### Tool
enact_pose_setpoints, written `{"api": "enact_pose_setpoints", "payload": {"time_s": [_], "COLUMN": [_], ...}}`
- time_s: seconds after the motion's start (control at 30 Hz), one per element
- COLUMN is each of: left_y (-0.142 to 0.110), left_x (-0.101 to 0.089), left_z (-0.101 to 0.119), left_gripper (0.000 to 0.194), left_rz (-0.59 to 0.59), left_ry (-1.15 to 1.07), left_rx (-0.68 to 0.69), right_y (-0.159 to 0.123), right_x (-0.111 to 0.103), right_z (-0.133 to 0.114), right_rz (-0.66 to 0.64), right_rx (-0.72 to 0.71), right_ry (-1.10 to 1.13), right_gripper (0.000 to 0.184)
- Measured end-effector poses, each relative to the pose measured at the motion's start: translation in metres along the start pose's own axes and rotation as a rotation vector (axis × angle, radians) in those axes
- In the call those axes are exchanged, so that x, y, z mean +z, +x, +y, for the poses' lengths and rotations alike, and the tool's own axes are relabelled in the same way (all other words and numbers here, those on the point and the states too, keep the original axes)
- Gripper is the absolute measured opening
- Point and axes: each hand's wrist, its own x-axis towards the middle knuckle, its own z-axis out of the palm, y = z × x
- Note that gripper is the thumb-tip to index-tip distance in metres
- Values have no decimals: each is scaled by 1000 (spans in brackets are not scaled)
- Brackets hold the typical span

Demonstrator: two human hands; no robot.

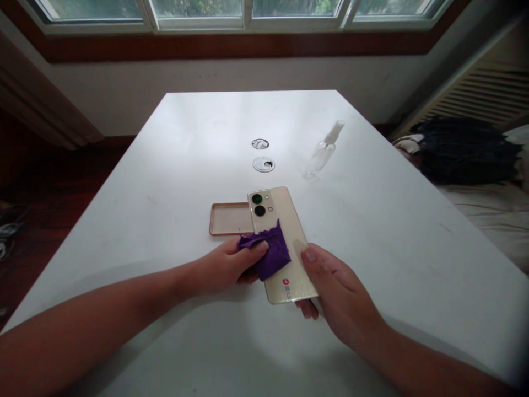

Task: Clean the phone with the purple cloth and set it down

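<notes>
A pale gold smartphone [281, 212] is held above the white table, its back with two dark camera lenses turned up. My right hand [336, 281] grips its right edge near the bottom, thumb on the back and fingers underneath. My left hand [231, 263] pinches a purple cloth [275, 256] with frayed edges, which lies against the left side of the phone's back. The left fingers are partly hidden under the cloth and phone. Behind the phone, a shallow tray-like piece with a brown rim [229, 219] rests on the table, its right end covered by the phone.
A clear spray bottle [322, 154] with a white cap is on the white table [198, 127], right of two round inserts [263, 164] set in the tabletop. Windows [198, 11] are beyond the far edge. Dark fabric [467, 149] lies off to the right.
</notes>
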Motion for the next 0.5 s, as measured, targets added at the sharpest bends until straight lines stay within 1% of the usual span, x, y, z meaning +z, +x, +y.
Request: {"api": "enact_pose_setpoints", "payload": {"time_s": [0.1,0.2,0.27,0.4,0.5], "left_y": [-2,-3,-3,-2,-2], "left_x": [1,3,5,10,13], "left_z": [7,12,14,18,23], "left_gripper": [47,40,39,40,42], "left_rz": [-24,-94,-166,-367,-456], "left_ry": [36,-1,-32,-95,-90], "left_rx": [32,80,100,105,109], "right_y": [1,1,1,-1,-2], "right_x": [0,-1,-1,-1,-1], "right_z": [1,2,1,-1,-1], "right_rz": [-4,-14,-14,-17,-16], "right_rx": [-11,-28,-43,-57,-63], "right_ry": [20,35,37,35,39], "right_gripper": [48,46,45,45,44]}}
